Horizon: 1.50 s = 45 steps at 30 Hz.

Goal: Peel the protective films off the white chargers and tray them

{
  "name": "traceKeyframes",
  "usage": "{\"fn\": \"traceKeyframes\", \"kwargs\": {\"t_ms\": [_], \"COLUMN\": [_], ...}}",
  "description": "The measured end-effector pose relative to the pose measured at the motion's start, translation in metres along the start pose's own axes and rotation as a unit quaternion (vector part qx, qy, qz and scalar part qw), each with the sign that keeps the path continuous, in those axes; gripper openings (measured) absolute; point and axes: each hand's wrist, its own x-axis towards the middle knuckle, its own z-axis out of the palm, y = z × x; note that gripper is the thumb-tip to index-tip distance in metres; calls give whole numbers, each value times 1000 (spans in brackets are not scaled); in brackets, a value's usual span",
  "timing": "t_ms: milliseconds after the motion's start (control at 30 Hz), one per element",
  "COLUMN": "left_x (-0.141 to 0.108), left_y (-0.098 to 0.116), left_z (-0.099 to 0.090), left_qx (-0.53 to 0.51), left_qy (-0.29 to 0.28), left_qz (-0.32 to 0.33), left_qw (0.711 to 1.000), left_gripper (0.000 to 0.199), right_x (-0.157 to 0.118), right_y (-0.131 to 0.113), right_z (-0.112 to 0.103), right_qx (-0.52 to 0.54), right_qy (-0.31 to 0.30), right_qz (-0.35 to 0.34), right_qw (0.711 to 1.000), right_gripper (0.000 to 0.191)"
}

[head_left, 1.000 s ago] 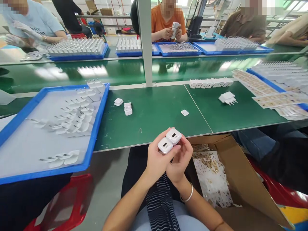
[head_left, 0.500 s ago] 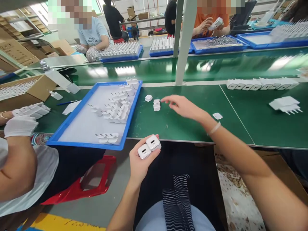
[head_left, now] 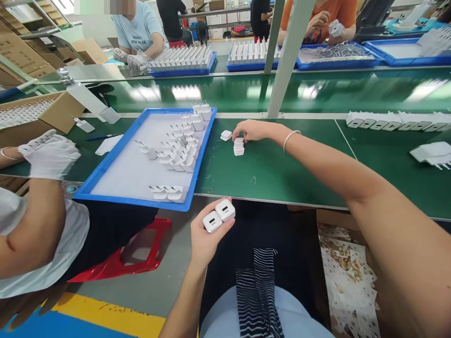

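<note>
The left hand (head_left: 207, 239) holds two chargers (head_left: 224, 213) just off the table's near edge, fingers and thumb clamped round them. They are glossy white plastic blocks with rounded corners, side by side and touching, end faces up; each face has a dark rectangular slot and a smaller one beside it.

On the smooth green table (head_left: 299, 173), toward its far edge, stands a stack (head_left: 238, 149) of thin, white, round-cornered plates. A small pile (head_left: 226, 135) of similar plates lies just left of it, near the right rim of a tray (head_left: 120, 173) with blue sides and a pale floor. White plugs (head_left: 179, 157) with metal pins stand in rows along that rim.

Across the table, dark letters mark a light-blue shirt (head_left: 139, 30), too blurred to read surely.

The right arm reaches over the near edge, a pale bracelet (head_left: 291, 137) at its wrist. The right hand (head_left: 252, 130) bends palm down, fingers curled, tips at the stack's far end; whether they pinch a plate, I cannot tell.
</note>
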Motion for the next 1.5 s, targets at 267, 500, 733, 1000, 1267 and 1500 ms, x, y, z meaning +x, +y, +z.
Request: {"fn": "traceKeyframes", "kwargs": {"t_ms": [267, 500, 733, 1000, 1267, 1500], "left_x": [0, 0, 4, 51, 79, 80], "left_y": [-1, 0, 4, -8, 17, 15], "left_z": [3, 5, 12, 32, 65, 81], "left_qx": [-13, 3, 64, 149, 175, 137], "left_qy": [-9, -15, -65, -103, -217, -225], "left_qz": [-5, -2, 86, 258, 332, 335], "left_qw": [1000, 1000, 992, 949, 901, 905], "left_gripper": [44, 43, 40, 39, 32, 31], "right_x": [-3, -18, -72, -108, -149, -156], "right_y": [10, 19, 23, 25, -8, -30], "right_z": [5, 2, 22, 38, 32, 46], "right_qx": [49, 152, 560, 640, 600, 638], "right_qy": [43, 90, 114, 151, 85, 66], "right_qz": [17, 16, -13, 1, -20, 4], "right_qw": [998, 984, 821, 754, 795, 767], "right_gripper": [46, 34, 41, 38, 30, 30]}}
